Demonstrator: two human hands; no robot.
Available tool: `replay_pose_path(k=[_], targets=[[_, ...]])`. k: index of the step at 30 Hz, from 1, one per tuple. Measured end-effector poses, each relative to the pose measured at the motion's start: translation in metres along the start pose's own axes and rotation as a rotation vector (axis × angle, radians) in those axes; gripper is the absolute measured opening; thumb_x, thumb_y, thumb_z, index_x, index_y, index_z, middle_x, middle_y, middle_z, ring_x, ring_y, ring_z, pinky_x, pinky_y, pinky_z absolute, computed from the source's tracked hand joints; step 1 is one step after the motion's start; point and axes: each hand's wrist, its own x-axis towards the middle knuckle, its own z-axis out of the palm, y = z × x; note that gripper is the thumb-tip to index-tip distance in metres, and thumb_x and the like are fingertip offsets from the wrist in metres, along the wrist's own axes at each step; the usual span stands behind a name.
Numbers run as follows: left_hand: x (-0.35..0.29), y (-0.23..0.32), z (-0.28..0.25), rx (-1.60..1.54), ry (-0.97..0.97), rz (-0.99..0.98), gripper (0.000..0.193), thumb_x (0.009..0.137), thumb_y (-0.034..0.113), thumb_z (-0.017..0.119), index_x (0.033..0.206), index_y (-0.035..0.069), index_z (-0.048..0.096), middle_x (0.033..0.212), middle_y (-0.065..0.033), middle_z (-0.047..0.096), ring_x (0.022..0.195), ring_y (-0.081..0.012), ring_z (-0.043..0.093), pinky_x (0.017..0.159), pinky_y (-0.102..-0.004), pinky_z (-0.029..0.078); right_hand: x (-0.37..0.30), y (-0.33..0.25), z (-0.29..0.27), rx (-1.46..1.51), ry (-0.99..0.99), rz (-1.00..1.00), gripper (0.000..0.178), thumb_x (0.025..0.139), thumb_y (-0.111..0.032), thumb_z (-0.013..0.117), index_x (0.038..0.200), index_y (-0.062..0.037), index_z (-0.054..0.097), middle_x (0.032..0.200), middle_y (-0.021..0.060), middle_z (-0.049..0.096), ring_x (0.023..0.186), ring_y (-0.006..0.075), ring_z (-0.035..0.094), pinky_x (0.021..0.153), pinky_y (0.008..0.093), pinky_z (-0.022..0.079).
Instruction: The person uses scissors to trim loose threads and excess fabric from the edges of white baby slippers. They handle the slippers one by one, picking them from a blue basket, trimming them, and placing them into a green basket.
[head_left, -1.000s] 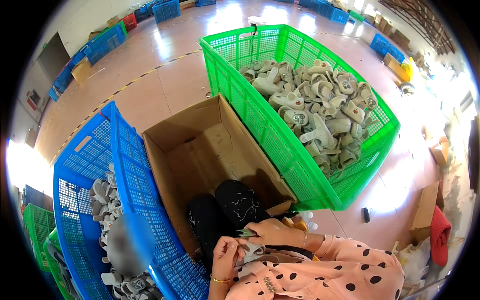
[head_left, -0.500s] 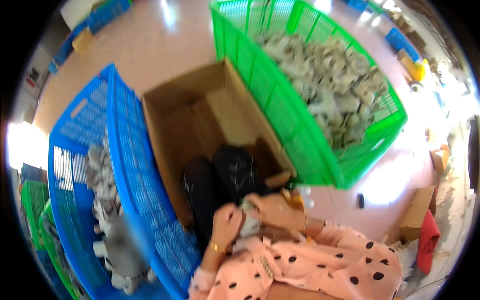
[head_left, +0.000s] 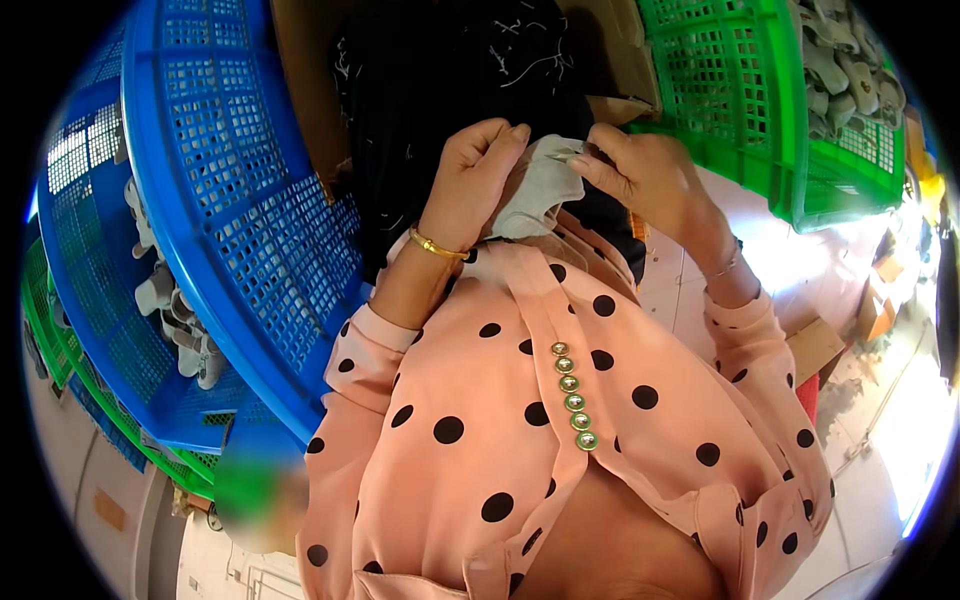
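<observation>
My left hand [head_left: 473,180] is closed on a pale grey fabric shoe upper [head_left: 535,195], held over my lap. My right hand [head_left: 645,180] is closed at the upper's other side, with thumb and fingers pinched together. A small pointed shiny tip [head_left: 567,157] shows between them against the upper's edge. The rest of that small tool is hidden in my right hand, and its kind is not plain.
On my left stands a blue crate [head_left: 245,190] with several grey shoe uppers [head_left: 180,320]. A green crate [head_left: 735,95] at the right also holds uppers [head_left: 845,75]. The cardboard box [head_left: 305,90] lies ahead, between the crates. White thread bits dot my dark trousers [head_left: 450,70].
The view has tipped down toward my lap, so the hands, upper and shirt appear larger and higher. Both hands stay together at the grey upper.
</observation>
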Motion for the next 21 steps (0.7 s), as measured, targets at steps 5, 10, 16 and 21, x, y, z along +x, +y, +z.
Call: replay_pose_path(k=[5, 10, 16, 21], targets=[[0.002, -0.001, 0.0, -0.049, -0.034, 0.008, 0.037, 0.098, 0.012, 0.056, 0.063, 0.01, 0.045, 0.059, 0.0097, 0.039, 0.054, 0.001, 0.03, 0.046, -0.0191, 0.024, 0.015, -0.005, -0.008, -0.193, -0.087, -0.144, 0.047, 0.094, -0.05, 0.052, 0.077, -0.0063, 0.058, 0.056, 0.0122, 0.056, 0.056, 0.032, 0.06, 0.048, 0.0396, 0.044], [0.001, 0.001, 0.001, 0.024, -0.038, 0.006, 0.036, 0.098, 0.014, 0.057, 0.064, 0.01, 0.047, 0.059, 0.0097, 0.039, 0.053, 0.001, 0.03, 0.045, -0.0189, 0.025, 0.023, -0.009, -0.007, -0.294, -0.061, -0.236, 0.045, 0.093, -0.047, 0.053, 0.075, -0.0065, 0.059, 0.057, 0.0119, 0.057, 0.056, 0.0311, 0.06, 0.048, 0.0398, 0.044], [-0.001, 0.004, -0.011, 0.15, 0.201, 0.179, 0.036, 0.099, 0.016, 0.057, 0.065, 0.008, 0.048, 0.062, 0.0096, 0.041, 0.058, 0.0013, 0.033, 0.05, -0.0183, 0.028, 0.025, -0.01, 0.001, -0.141, -0.018, -0.101, 0.042, 0.094, -0.044, 0.056, 0.078, -0.0049, 0.06, 0.06, 0.0133, 0.059, 0.06, 0.0317, 0.062, 0.053, 0.0385, 0.047], [-0.026, 0.019, -0.031, 0.95, 0.393, 0.61, 0.045, 0.079, 0.008, 0.068, 0.122, 0.02, 0.066, 0.132, -0.0141, 0.055, 0.125, -0.0337, 0.044, 0.107, -0.0403, 0.03, 0.002, 0.002, 0.028, 0.44, 0.116, 0.131, 0.042, 0.091, -0.042, 0.064, 0.108, -0.004, 0.058, 0.079, 0.0182, 0.065, 0.073, 0.0307, 0.066, 0.066, 0.0337, 0.051]])
